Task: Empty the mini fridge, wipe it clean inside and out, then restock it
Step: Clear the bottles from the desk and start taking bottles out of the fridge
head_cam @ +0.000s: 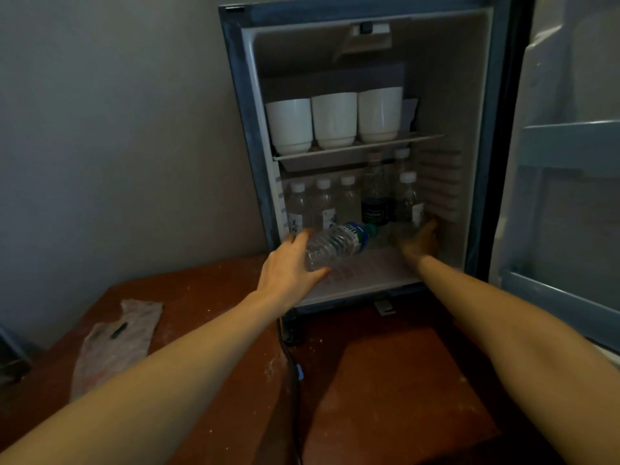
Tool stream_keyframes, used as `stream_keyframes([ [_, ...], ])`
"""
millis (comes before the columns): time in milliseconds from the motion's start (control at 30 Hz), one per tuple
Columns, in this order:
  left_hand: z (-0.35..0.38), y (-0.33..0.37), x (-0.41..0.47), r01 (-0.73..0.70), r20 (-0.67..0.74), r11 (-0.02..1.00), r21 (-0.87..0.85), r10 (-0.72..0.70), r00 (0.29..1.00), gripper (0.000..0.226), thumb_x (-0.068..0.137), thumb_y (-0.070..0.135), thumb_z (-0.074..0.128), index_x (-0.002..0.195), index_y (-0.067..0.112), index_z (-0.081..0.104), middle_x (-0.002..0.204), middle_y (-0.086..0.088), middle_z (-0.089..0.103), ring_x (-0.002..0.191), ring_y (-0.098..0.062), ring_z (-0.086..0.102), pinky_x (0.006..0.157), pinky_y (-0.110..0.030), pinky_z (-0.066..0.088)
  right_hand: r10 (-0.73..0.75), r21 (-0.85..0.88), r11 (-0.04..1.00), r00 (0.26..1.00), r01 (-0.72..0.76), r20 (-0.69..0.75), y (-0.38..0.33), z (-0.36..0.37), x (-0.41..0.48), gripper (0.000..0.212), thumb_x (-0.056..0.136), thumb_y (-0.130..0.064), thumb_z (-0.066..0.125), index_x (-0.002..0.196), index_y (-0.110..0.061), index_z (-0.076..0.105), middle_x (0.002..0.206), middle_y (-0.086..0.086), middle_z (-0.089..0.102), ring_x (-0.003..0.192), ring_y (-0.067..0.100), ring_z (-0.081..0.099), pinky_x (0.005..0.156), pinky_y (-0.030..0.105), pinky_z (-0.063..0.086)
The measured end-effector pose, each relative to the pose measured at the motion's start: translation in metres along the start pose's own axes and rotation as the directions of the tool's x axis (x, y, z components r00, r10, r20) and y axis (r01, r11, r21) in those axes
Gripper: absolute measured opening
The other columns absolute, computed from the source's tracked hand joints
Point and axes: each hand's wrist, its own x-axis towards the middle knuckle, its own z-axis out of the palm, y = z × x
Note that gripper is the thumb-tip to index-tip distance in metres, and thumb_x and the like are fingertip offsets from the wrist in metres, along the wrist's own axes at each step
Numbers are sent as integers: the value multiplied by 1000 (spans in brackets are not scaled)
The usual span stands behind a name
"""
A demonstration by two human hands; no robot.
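Lying on its side, a clear plastic bottle (335, 243) with a green cap is gripped by the left hand (292, 263), whose fingers are curled round its base. The capped end is pointed into the lower compartment of the mini fridge (248, 129), just above the compartment's floor. The fridge is stood on a reddish wooden table (385, 380), and its door (570, 146) is swung wide open to the right.

The right hand (419, 239) is reached deep into the lower compartment near the right wall, just beside a white-capped bottle. It is seen in dim light, so whether anything is held cannot be told.

Behind both hands, clear standing bottles (323, 203) with white caps are lined up, with 1 dark bottle (375, 199) among them. Above, 3 white cups (334, 119) are set side by side on the shelf (359, 147).

A crumpled cloth (114, 344) is laid on the table to the left, well apart from the fridge. A black cable (292, 364) is run down from under the fridge across the tabletop.
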Motion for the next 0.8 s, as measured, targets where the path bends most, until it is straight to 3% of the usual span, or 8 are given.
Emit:
stream_keyframes([
  [67, -1, -4, -2, 8, 17, 1000, -11, -8, 1000, 77, 83, 46, 70, 145, 23, 33, 140, -7, 48, 123, -28, 52, 98, -39, 47, 1, -71, 997, 1000, 1, 24, 8, 2, 0, 80, 82, -28, 74, 145, -7, 29, 146, 16, 40, 130, 36, 43, 105, 47, 41],
  [200, -4, -12, -7, 15, 31, 999, -36, -14, 999, 77, 81, 49, 70, 144, 24, 35, 137, -5, 50, 121, -26, 53, 98, -39, 48, -9, -148, 989, 997, 21, 83, 16, 5, -3, 83, 83, -40, 71, 148, -9, 29, 150, 15, 31, 133, 36, 38, 108, 46, 36],
  [300, -9, -14, -8, 20, 24, 999, -41, -19, 1000, 74, 81, 50, 70, 143, 23, 37, 134, -5, 52, 118, -25, 55, 95, -37, 49, -52, -126, 990, 989, 69, 136, 10, 9, -10, 103, 77, -42, 77, 152, -12, 13, 156, 13, 21, 138, 34, 31, 111, 45, 33],
  [367, -13, -14, -8, 17, 22, 999, -36, -16, 1000, 72, 81, 49, 70, 141, 23, 39, 132, -5, 52, 115, -25, 56, 93, -36, 50, -110, -19, 993, 975, 115, 193, 1, 13, -13, 114, 69, -41, 84, 153, -14, 11, 155, 10, 25, 138, 32, 34, 111, 46, 34],
  [533, -23, -18, -10, 27, 14, 998, -53, -26, 1000, 66, 83, 50, 68, 138, 26, 40, 126, -2, 51, 110, -25, 56, 88, -36, 51, -175, -31, 982, 960, 186, 218, -4, 30, -22, 86, 69, -30, 84, 140, -11, 39, 139, 13, 48, 123, 34, 50, 99, 50, 46],
  [667, -34, -23, -16, 26, -4, 997, -77, -26, 1000, 64, 84, 50, 67, 136, 26, 39, 122, -1, 51, 107, -23, 57, 84, -32, 47, -264, -75, 954, 932, 291, 250, -14, 23, -40, 75, 73, -20, 81, 131, -6, 37, 133, 17, 46, 117, 36, 51, 94, 50, 46],
  [800, -51, -23, -24, 34, -31, 993, -116, -38, 999, 59, 85, 49, 65, 133, 25, 41, 124, -2, 50, 110, -25, 55, 87, -33, 45, -301, -103, 929, 886, 356, 352, -32, -1, -50, 84, 71, -17, 84, 135, -4, 32, 133, 16, 50, 117, 35, 53, 92, 45, 48],
])
